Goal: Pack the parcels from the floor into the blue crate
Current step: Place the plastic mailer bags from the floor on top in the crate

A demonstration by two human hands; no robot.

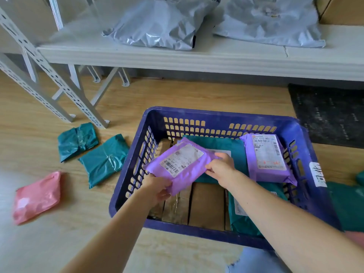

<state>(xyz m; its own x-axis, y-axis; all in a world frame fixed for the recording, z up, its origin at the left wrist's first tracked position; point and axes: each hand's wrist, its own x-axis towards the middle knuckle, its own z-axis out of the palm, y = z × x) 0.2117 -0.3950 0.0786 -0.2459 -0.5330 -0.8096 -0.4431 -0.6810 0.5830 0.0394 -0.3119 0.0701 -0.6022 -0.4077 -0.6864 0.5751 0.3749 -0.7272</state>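
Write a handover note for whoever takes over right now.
Left hand and right hand grip a purple plastic mailer parcel above the blue plastic crate.
Done: second purple parcel, far teal plastic parcel and near teal parcel lie inside.
Left: lower the held one, then pick up two teal floor parcels and the pink plastic parcel left of the crate. Another teal parcel lies right of it.

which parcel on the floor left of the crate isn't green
The pink parcel, far left; the far green parcel and the near green parcel are both dark green.
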